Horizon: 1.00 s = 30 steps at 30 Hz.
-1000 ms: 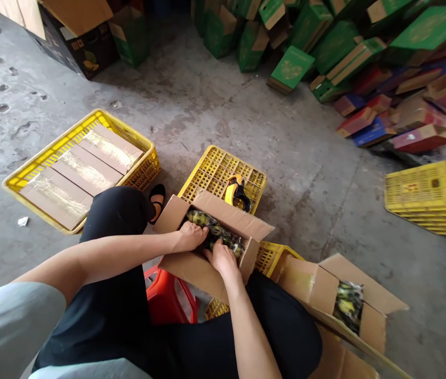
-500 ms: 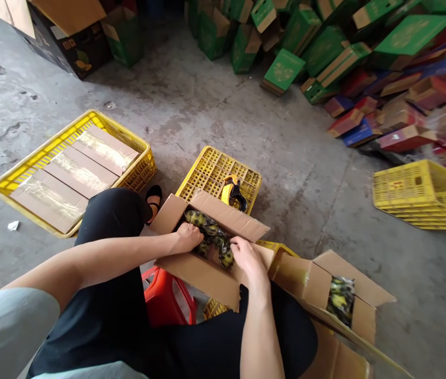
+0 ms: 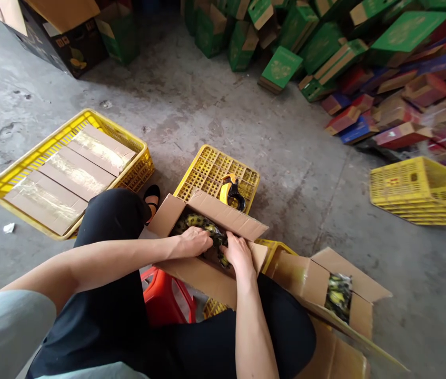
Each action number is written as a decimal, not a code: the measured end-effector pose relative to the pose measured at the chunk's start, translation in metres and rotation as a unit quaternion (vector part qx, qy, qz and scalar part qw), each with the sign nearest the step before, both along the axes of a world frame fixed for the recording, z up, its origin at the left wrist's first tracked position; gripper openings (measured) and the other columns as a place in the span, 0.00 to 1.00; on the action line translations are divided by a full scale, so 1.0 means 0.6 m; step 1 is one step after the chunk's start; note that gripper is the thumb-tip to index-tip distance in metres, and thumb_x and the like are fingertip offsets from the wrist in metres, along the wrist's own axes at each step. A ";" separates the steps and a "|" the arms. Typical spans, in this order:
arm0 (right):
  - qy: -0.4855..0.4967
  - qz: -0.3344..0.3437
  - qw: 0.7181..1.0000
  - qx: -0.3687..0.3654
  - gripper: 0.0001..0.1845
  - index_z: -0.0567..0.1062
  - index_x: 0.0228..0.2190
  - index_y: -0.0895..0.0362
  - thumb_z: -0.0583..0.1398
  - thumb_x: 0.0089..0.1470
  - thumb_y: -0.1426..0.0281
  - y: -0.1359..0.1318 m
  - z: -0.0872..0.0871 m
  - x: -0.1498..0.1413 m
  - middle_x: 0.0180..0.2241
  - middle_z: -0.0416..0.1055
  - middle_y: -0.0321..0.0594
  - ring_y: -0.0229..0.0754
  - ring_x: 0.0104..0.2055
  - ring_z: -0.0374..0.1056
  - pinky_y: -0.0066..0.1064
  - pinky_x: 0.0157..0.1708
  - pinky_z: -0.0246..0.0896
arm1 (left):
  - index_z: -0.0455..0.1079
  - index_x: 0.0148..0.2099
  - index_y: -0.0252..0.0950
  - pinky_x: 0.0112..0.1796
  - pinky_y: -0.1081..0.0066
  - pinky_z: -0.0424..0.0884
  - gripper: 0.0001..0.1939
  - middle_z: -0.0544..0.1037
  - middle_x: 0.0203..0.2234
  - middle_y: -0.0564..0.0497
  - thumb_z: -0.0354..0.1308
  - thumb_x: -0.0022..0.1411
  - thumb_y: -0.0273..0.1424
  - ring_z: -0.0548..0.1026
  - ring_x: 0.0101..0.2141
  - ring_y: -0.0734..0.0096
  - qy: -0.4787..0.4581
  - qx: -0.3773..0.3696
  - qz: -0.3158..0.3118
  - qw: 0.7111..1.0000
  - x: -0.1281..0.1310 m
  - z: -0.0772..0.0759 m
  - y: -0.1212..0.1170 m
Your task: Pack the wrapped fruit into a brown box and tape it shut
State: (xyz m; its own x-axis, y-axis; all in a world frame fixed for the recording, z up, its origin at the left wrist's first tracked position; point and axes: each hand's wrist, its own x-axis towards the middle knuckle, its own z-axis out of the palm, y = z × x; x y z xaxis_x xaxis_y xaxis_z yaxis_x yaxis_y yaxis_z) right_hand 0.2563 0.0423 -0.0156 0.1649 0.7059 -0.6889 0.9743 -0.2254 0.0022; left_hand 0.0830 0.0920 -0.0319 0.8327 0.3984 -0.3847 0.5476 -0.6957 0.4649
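Note:
An open cardboard box [image 3: 233,217] stands in front of me with its flaps spread. In it lies a clear plastic bag [image 3: 199,220] of yellow-green pieces with dark patches; what they are I cannot make out. My left hand [image 3: 194,242] reaches in from the left, fingers curled down on the bag. On the bag's right end, my right hand [image 3: 239,252] has its fingers bent round the plastic, thumb toward the left hand. Both sets of fingertips are partly hidden. Just beyond the box, a yellow and black tape dispenser [image 3: 230,192] rests on an upturned yellow crate [image 3: 201,167].
At left, a yellow crate [image 3: 5,181] holds three taped cartons [image 3: 76,168]. Another open box [image 3: 359,310] with a similar bag stands at right. Yellow crates [image 3: 398,184] are further right, below piled green boxes [image 3: 281,67]. A red stool [image 3: 163,297] is under me.
My right hand moved out to the bag's right end, then back in toward the left hand. The bag's right part shifted inside the box. My left hand stayed on the bag.

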 end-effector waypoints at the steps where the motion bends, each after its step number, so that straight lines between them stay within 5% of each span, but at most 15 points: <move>1: -0.001 0.007 1.000 0.003 0.27 0.70 0.64 0.60 0.64 0.66 0.69 -0.002 -0.003 -0.004 0.61 0.76 0.54 0.56 0.66 0.68 0.38 0.59 0.63 | 0.80 0.44 0.34 0.39 0.69 0.77 0.07 0.83 0.43 0.39 0.60 0.73 0.28 0.84 0.42 0.59 -0.013 0.004 -0.003 1.000 0.004 -0.004 -0.001; 3: -0.010 0.009 1.000 0.011 0.30 0.69 0.65 0.59 0.65 0.64 0.67 -0.004 -0.010 -0.019 0.64 0.72 0.55 0.59 0.68 0.64 0.40 0.60 0.63 | 0.78 0.49 0.34 0.42 0.69 0.76 0.09 0.80 0.47 0.40 0.55 0.76 0.27 0.82 0.44 0.61 -0.043 0.025 -0.009 0.999 0.010 -0.008 0.000; 7: -0.021 0.003 1.000 0.023 0.19 0.78 0.57 0.59 0.61 0.66 0.71 -0.001 -0.011 -0.043 0.63 0.73 0.57 0.60 0.68 0.62 0.43 0.59 0.63 | 0.72 0.57 0.34 0.47 0.67 0.75 0.13 0.76 0.52 0.39 0.47 0.79 0.26 0.76 0.50 0.59 -0.057 0.096 0.002 0.994 0.015 -0.006 0.010; 12: 0.012 0.002 0.999 0.050 0.17 0.79 0.52 0.60 0.62 0.62 0.74 -0.016 0.021 0.000 0.56 0.78 0.54 0.56 0.62 0.68 0.39 0.61 0.61 | 0.73 0.56 0.36 0.46 0.66 0.72 0.14 0.76 0.53 0.39 0.46 0.80 0.26 0.73 0.55 0.57 -0.024 0.112 -0.006 0.993 0.014 -0.018 0.010; 19: 0.043 -0.062 0.993 0.086 0.20 0.74 0.56 0.58 0.61 0.62 0.75 -0.020 0.045 0.032 0.55 0.80 0.50 0.52 0.58 0.75 0.34 0.54 0.64 | 0.77 0.49 0.34 0.47 0.62 0.71 0.12 0.80 0.47 0.36 0.51 0.75 0.23 0.78 0.47 0.55 -0.014 0.074 0.031 0.997 0.018 -0.040 0.006; 23: 0.077 -0.082 0.990 0.082 0.27 0.75 0.61 0.55 0.61 0.60 0.77 -0.016 0.046 0.051 0.61 0.77 0.49 0.51 0.62 0.73 0.35 0.60 0.63 | 0.73 0.55 0.33 0.48 0.65 0.74 0.12 0.82 0.47 0.38 0.54 0.74 0.25 0.81 0.48 0.56 -0.015 0.044 0.064 0.997 0.019 -0.027 0.022; 30: 0.189 -0.176 0.954 0.153 0.26 0.83 0.54 0.52 0.58 0.57 0.75 -0.016 0.065 0.084 0.58 0.80 0.42 0.50 0.61 0.74 0.38 0.63 0.63 | 0.69 0.55 0.36 0.47 0.67 0.77 0.11 0.85 0.46 0.43 0.57 0.74 0.33 0.84 0.48 0.57 -0.079 -0.116 0.178 0.974 0.023 -0.021 0.028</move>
State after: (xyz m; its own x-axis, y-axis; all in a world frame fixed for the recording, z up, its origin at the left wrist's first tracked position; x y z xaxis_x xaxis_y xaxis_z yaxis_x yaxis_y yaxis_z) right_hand 0.3068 0.0327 0.0236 0.2101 0.8304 -0.5161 0.7558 -0.4728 -0.4530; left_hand 0.0970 0.1087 -0.0447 0.7137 0.5902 -0.3773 0.6437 -0.3401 0.6855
